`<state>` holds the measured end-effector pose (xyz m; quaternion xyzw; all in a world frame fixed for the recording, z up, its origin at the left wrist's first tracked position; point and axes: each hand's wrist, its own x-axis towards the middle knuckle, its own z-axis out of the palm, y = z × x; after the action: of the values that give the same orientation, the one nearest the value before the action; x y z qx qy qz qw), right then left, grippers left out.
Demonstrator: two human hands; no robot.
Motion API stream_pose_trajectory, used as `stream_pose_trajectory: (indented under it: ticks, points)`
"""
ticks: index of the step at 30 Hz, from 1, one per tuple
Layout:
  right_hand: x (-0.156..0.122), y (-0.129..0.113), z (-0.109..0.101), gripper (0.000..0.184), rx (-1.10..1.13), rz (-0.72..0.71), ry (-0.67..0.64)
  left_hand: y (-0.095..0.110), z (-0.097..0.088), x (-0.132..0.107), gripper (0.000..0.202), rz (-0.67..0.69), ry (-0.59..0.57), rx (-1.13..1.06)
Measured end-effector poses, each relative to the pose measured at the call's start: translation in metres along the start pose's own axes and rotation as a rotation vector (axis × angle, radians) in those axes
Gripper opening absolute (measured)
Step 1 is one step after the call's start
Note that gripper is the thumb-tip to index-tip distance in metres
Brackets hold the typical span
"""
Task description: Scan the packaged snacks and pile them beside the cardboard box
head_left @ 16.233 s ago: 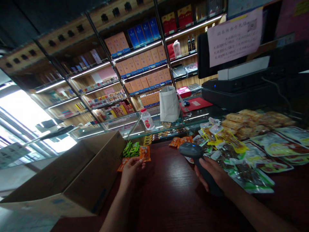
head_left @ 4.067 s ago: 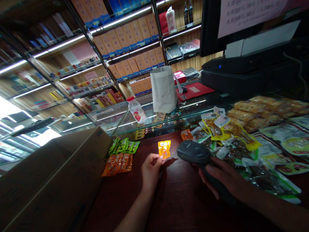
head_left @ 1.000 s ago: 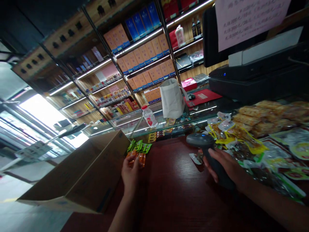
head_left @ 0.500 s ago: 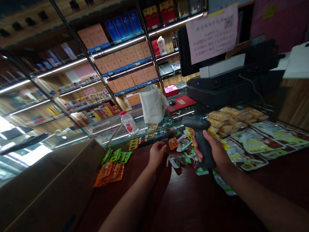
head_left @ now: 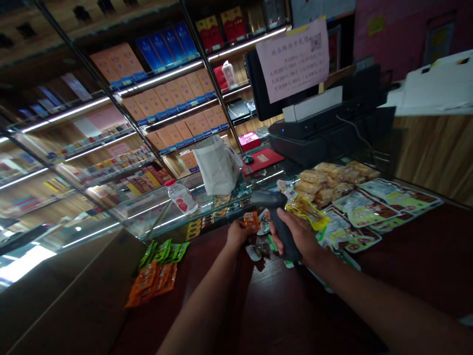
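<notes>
The right hand (head_left: pixel 293 235) wraps closed around a dark barcode scanner (head_left: pixel 274 215); the half-curled left hand (head_left: pixel 237 234) touches a small orange snack packet (head_left: pixel 251 221) (its label too small to read).

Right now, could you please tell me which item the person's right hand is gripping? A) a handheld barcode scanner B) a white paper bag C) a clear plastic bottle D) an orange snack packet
A: the right hand is closed around the grip of the dark handheld barcode scanner.
</notes>
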<state>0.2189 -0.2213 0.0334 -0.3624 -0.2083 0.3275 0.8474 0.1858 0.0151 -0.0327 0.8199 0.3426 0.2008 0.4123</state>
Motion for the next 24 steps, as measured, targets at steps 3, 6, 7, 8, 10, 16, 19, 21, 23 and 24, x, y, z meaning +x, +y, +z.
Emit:
stream_pose_trajectory:
  ticks: [3,6,7,8,10,16,19,21,23,24]
  points:
    - [-0.001,0.003,0.001,0.049,-0.017,0.019,-0.012,-0.007,-0.009,-0.010,0.031,0.007,0.029,-0.100]
    - [-0.003,0.008,0.001,0.049,-0.043,0.039,-0.021,-0.015,-0.024,-0.027,0.037,0.012,0.041,-0.230]
    - [-0.003,0.010,0.002,0.049,-0.052,0.046,-0.024,-0.016,-0.030,-0.035,0.039,0.011,0.040,-0.273]
    - [-0.004,0.012,0.002,0.049,-0.060,0.053,-0.030,-0.018,-0.036,-0.044,0.042,0.010,0.035,-0.309]
    - [-0.006,0.016,0.003,0.050,-0.077,0.071,-0.044,-0.018,-0.049,-0.063,0.046,0.007,0.020,-0.403]
    - [-0.016,0.030,0.007,0.049,-0.157,0.128,-0.106,-0.014,-0.071,-0.119,0.042,-0.050,0.026,-0.572]
    - [-0.021,0.038,0.006,0.045,-0.213,0.155,-0.133,-0.016,-0.072,-0.128,0.045,-0.057,0.030,-0.606]
    - [-0.023,0.043,0.005,0.044,-0.252,0.172,-0.153,-0.019,-0.072,-0.128,0.047,-0.061,0.010,-0.649]
    - [-0.025,0.047,0.003,0.044,-0.285,0.185,-0.170,-0.022,-0.073,-0.126,0.044,-0.056,-0.005,-0.668]
    - [-0.025,0.048,0.003,0.045,-0.305,0.189,-0.179,-0.023,-0.073,-0.125,0.041,-0.053,-0.005,-0.669]
